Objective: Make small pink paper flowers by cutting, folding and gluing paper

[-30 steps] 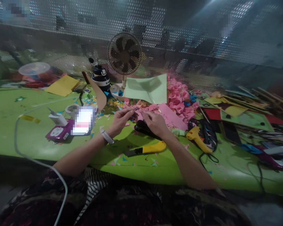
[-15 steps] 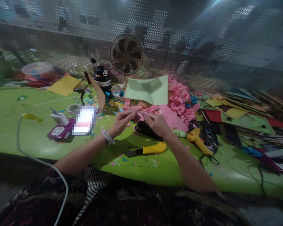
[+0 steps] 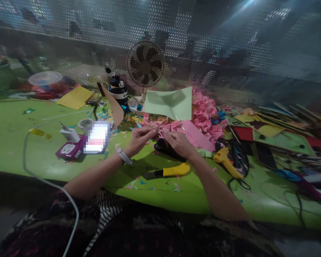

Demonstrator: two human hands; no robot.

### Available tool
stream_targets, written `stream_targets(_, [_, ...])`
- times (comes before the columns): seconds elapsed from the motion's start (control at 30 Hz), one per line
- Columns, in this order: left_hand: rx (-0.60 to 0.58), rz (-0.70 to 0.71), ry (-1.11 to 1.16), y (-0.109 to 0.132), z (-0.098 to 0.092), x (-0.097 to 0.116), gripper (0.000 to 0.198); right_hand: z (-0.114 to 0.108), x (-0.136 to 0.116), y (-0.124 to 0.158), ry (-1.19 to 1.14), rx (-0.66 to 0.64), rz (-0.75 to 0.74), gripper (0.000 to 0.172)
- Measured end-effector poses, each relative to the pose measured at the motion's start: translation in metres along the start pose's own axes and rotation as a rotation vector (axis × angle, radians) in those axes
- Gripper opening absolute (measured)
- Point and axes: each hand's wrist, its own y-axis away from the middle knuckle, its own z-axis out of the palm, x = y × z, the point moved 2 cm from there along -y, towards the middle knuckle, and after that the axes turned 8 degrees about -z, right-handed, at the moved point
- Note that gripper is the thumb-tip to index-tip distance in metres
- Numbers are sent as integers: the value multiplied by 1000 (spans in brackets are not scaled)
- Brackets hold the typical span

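My left hand (image 3: 142, 140), with a white watch on its wrist, has its thumb and fingers pinched together over the table's middle. Close beside it, my right hand (image 3: 178, 143) is also closed, its fingertips almost meeting the left ones. Whatever they pinch is too small to make out against the pink paper scraps (image 3: 173, 125) behind. A black stapler-like tool (image 3: 168, 151) lies under my right hand, partly covered by it. Nearer to me is a yellow-handled utility knife (image 3: 176, 170) with its dark blade pointing left. A pink paper sheet (image 3: 196, 135) lies just beyond my right hand.
A fan (image 3: 146, 64), a black bottle (image 3: 118, 91) and a pale green sheet (image 3: 168, 103) stand at the back. Folded pink paper pieces (image 3: 204, 107) are heaped beside them. Left are a lit phone (image 3: 97, 137) and purple power block (image 3: 69, 150); right, a yellow glue gun (image 3: 226, 162).
The whole view has shifted slightly, moving things a little right and down. My hands stay close together, with the left fingers slightly more extended. Nothing else has visibly moved.
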Motion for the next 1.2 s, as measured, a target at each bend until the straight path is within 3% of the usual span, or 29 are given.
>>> stream_targets(0.53, [-64,-104,90,0,-5,-14,30,0,-5,0,-81,-111,57,53])
stream_targets(0.97, [-20,-120,60,2,-2,-15,36,0,-2,0,-115,-186,83,57])
stream_targets(1.07, [36,-83,73,2,-1,-10,35,7,-3,0,-57,-158,46,49])
stream_targets(1.2, [123,-9,73,1,-2,-5,32,19,-5,0,57,-29,-18,37])
